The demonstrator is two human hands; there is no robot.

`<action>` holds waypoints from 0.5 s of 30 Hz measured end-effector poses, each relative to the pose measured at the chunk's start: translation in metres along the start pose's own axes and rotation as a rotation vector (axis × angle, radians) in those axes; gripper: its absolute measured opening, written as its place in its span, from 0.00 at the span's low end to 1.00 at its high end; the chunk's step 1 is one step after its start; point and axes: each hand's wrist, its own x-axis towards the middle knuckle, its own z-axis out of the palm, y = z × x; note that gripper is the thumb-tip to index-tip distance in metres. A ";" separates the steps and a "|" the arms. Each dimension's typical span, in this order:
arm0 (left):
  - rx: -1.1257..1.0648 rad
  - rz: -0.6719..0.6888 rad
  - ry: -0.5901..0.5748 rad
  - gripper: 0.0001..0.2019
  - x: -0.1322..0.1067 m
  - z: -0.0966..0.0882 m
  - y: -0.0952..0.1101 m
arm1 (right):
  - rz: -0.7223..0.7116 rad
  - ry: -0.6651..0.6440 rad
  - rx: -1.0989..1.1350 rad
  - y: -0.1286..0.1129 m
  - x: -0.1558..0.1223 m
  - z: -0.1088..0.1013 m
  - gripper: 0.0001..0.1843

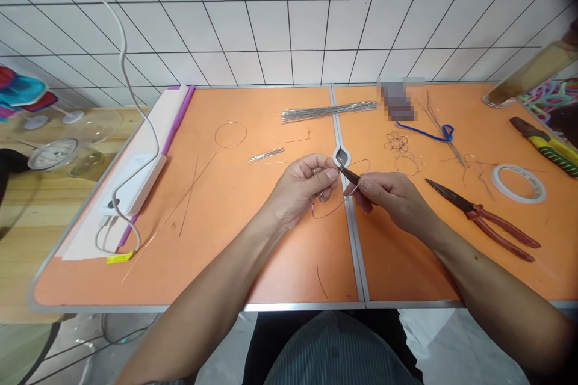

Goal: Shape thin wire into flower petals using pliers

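Note:
Near the table's middle seam, my left hand [311, 180] is closed in a pinch on a thin wire [335, 213], bent into a loose loop. A tiny pink bead-like spot shows on the wire below those fingers. My right hand [383, 192] is closed around a small dark pointed tool [349, 175]; its rear part is hidden in the palm, so its exact kind is unclear. The tool's tip meets the left fingertips at the wire. Part of the loop passes by the right fingers.
Red-handled pliers [478, 212], a white tape roll [497, 183] and a yellow-black cutter [548, 147] lie to the right. A bundle of straight wires [329, 111] is behind my hands. A wire ring [230, 135] and a white power strip [139, 183] are left.

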 end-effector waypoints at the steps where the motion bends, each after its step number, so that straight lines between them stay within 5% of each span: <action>1: 0.000 -0.003 0.001 0.18 0.000 0.000 0.000 | 0.003 0.000 -0.003 0.001 0.000 0.000 0.32; 15: -0.012 0.021 0.029 0.18 -0.001 0.004 -0.001 | 0.004 0.037 -0.021 0.001 -0.001 0.001 0.35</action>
